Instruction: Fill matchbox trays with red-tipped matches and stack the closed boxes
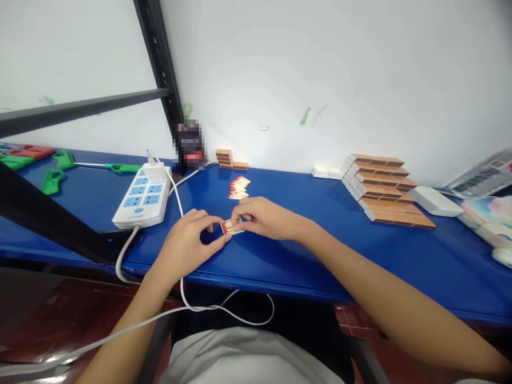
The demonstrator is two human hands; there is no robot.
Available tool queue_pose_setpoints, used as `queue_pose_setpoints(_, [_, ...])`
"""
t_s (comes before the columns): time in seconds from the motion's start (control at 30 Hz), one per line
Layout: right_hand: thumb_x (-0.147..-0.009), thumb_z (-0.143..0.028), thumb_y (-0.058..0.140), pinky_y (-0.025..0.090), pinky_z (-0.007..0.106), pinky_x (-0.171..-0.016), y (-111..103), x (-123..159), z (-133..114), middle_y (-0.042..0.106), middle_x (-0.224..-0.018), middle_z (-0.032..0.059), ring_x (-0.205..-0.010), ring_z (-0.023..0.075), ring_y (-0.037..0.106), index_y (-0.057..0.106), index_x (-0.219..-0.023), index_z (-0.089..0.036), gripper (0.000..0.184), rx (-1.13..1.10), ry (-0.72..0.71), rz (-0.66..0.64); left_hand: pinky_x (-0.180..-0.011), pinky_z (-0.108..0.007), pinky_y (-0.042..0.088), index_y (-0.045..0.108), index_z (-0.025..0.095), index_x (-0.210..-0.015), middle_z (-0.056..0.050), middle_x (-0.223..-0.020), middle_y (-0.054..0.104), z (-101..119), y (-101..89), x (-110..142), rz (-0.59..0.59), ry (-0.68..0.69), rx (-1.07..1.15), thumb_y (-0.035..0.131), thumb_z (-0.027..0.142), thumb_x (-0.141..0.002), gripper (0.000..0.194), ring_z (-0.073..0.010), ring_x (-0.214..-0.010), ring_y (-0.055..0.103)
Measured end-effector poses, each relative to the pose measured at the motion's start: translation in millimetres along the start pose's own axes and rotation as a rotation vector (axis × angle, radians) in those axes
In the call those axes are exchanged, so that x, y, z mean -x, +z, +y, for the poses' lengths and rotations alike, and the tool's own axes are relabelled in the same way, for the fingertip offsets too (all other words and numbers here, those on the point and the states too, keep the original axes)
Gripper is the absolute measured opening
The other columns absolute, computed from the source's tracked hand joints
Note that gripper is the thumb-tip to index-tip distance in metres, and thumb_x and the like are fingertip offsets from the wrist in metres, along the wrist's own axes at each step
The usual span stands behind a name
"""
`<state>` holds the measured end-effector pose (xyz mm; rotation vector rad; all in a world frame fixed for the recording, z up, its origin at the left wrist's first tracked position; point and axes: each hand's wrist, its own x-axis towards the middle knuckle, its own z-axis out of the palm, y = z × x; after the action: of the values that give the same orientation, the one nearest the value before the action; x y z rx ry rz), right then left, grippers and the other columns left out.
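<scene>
A small white matchbox tray (241, 231) lies on the blue table, partly filled with red-tipped matches (228, 228). My left hand (189, 241) grips its left end between thumb and forefinger. Over the right end of the tray, my right hand (261, 217) has its fingers pinched together at the matches; its fingertips hide part of them. Just behind the hands is a loose pile of matches (239, 188), their red heads mostly to the left. Farther back stands a small stack of matchboxes (224, 158), with a single matchbox (240, 166) beside it.
A white power strip (143, 194) with a cable sits left of my hands, near a black metal rack (158, 58). Green lighters (53, 180) lie beyond it. To the right are stepped rows of matchboxes (384, 184), white trays (326, 173) and a white box (436, 201).
</scene>
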<state>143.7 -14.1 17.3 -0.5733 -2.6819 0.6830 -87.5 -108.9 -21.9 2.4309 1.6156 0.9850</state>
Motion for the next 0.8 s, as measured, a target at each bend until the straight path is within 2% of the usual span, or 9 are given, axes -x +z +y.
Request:
queue_pose_setpoints(0.13, [-0.098,-0.019,0.064,0.032,0.028,-0.069,-3.5,1.7,-2.0,0.060,-0.086,0.0002,-0.074,0.0138,0.047,0.072,-0.094,-0.019,0.010,-0.025,-0.005,-0.044,-0.077,-0.034,0.047,0.078,0.023,-0.107,-0.001,-0.084,0.065,-0.6,0.0,-0.8,-0.011,0.002,0.002,0.076,0.043,-0.095,0.023,-0.0206,-0.083,0.059])
queue_pose_setpoints(0.33, [-0.098,-0.020,0.065,0.031,0.028,-0.068,4.1,-1.1,-1.8,0.055,-0.079,-0.0025,-0.070,0.0122,0.045,0.071,-0.095,-0.017,0.007,0.027,0.065,0.034,-0.077,-0.034,0.047,0.078,0.024,-0.108,-0.001,-0.084,0.065,-0.6,0.0,-0.9,-0.014,0.002,0.010,0.076,0.044,-0.095,0.024,-0.0206,-0.083,0.059])
queue_pose_setpoints(0.7, [-0.096,-0.034,0.071,0.032,0.026,-0.065,2.7,0.0,0.6,0.050,-0.072,-0.0050,-0.066,0.0109,0.045,0.072,-0.093,-0.019,0.016,-0.039,0.092,0.053,-0.079,-0.036,0.049,0.078,0.024,-0.107,-0.002,-0.085,0.066,1.2,-1.5,-0.6,-0.032,-0.006,-0.002,0.075,0.045,-0.096,0.024,-0.0214,-0.085,0.059])
queue_pose_setpoints(0.77, [-0.095,-0.034,0.072,0.032,0.026,-0.064,-3.1,-2.3,10.2,0.052,-0.071,-0.0049,-0.064,0.0107,0.045,0.072,-0.088,-0.019,0.016,-0.023,0.171,0.122,-0.081,-0.037,0.050,0.079,0.024,-0.108,-0.003,-0.086,0.067,0.8,-1.5,-0.6,-0.030,-0.006,-0.008,0.075,0.045,-0.096,0.025,-0.0218,-0.086,0.060])
queue_pose_setpoints(0.8, [-0.093,-0.033,0.074,0.033,0.026,-0.064,-7.4,-5.1,17.7,0.055,-0.070,-0.0043,-0.064,0.0108,0.046,0.072,-0.085,-0.019,0.016,-0.010,0.261,0.176,-0.082,-0.037,0.050,0.079,0.024,-0.108,-0.003,-0.087,0.067,0.7,-1.4,-0.7,-0.026,-0.006,-0.008,0.074,0.045,-0.096,0.025,-0.0219,-0.087,0.060])
